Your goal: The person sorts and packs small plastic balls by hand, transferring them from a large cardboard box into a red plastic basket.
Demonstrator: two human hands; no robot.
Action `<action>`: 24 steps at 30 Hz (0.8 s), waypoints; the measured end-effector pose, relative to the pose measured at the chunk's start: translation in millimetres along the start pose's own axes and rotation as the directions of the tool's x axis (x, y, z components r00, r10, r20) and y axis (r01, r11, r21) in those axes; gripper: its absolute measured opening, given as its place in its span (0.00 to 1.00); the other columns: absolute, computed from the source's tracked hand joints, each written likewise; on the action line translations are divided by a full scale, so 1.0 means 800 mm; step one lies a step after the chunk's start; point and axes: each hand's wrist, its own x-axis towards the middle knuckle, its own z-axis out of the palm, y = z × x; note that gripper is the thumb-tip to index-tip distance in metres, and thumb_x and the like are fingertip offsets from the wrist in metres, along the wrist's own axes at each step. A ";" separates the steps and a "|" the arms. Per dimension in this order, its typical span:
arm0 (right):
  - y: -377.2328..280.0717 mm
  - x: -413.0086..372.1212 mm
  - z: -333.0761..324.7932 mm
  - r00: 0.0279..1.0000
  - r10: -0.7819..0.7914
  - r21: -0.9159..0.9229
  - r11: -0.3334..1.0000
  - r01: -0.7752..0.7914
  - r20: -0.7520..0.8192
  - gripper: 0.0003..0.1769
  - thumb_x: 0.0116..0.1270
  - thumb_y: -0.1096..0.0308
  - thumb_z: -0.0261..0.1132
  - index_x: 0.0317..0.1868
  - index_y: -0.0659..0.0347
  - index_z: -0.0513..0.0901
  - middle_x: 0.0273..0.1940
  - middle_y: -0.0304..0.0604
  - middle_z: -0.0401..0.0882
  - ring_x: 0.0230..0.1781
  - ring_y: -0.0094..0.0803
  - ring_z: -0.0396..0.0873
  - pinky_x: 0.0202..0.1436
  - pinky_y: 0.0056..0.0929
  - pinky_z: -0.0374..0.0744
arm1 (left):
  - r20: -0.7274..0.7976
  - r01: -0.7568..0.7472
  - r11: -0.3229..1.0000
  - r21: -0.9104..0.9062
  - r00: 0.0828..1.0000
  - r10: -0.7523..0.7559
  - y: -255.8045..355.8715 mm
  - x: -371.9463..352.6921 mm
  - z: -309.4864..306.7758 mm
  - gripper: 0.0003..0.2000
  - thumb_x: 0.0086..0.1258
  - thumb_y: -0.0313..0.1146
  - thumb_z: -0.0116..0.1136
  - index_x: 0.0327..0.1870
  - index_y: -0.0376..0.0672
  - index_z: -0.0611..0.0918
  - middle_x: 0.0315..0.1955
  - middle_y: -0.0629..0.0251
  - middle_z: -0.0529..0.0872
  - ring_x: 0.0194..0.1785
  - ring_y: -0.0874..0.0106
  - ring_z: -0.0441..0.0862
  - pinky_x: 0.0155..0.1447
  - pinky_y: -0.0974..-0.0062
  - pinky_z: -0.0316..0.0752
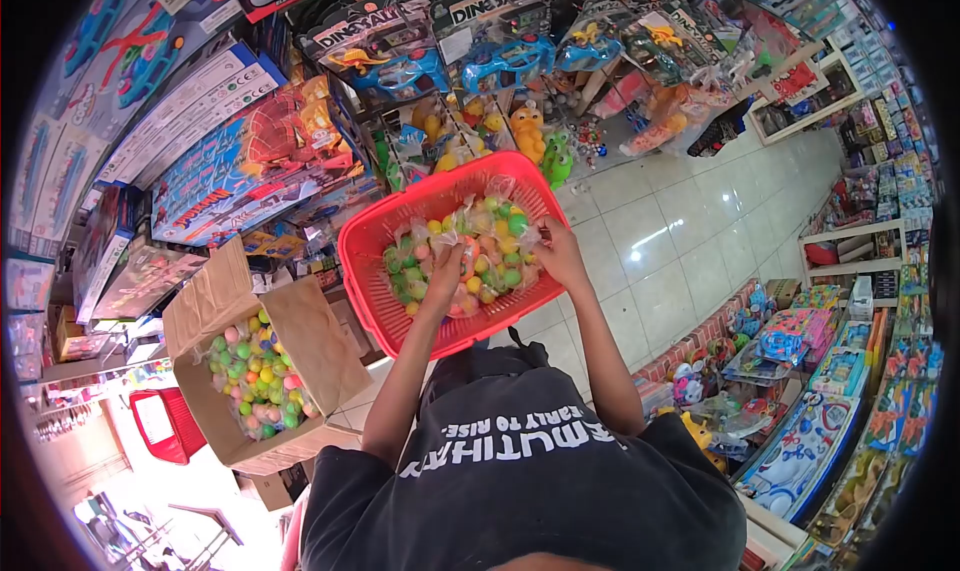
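A red plastic basket (366, 311) in front of me holds many small green, yellow and orange balls (492, 268) in clear plastic wrapping. My left hand (443, 283) reaches over the near rim, fingers closed around an orange plastic-wrapped ball (468, 255) among the others. Over the right side of the basket, my right hand (562, 258) has its fingers pinched on a piece of clear plastic wrapping (530, 239). Below the left side of the basket stands an open cardboard box (318, 346) with similar colourful balls inside.
Boxed toys (265, 156) are stacked on the left. Packaged dinosaur toys (500, 56) hang beyond the basket, above yellow and green figures (527, 131). Tiled floor (650, 236) runs to the right, beside shelves of packaged toys (800, 336). Another red basket (185, 426) stands lower left.
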 end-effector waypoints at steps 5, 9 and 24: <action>0.026 0.054 0.018 0.998 0.014 -0.105 0.994 -0.008 0.063 0.09 0.50 0.78 0.62 0.31 0.65 0.71 0.27 0.41 0.75 0.31 0.27 0.77 0.36 0.24 0.74 | -0.048 0.076 0.993 0.094 0.996 -0.072 -0.007 0.035 0.001 0.21 0.66 0.46 0.46 0.51 0.38 0.73 0.42 0.64 0.76 0.44 0.73 0.70 0.49 0.79 0.64; 0.087 0.093 0.064 0.998 -0.010 -0.081 0.997 0.015 0.058 0.09 0.47 0.77 0.63 0.29 0.64 0.71 0.26 0.43 0.75 0.29 0.33 0.77 0.33 0.29 0.73 | -0.024 0.057 0.986 0.154 0.998 -0.054 0.000 0.049 0.006 0.18 0.66 0.43 0.46 0.48 0.38 0.72 0.42 0.62 0.76 0.45 0.72 0.70 0.51 0.77 0.63; 0.115 0.099 0.098 0.980 -0.198 -0.391 0.902 0.182 -0.001 0.16 0.43 0.80 0.63 0.37 0.62 0.75 0.33 0.52 0.76 0.37 0.49 0.75 0.39 0.40 0.73 | 0.056 -0.108 0.985 0.132 0.993 0.101 -0.065 0.151 0.008 0.16 0.67 0.38 0.45 0.52 0.39 0.73 0.42 0.65 0.77 0.44 0.74 0.73 0.50 0.78 0.66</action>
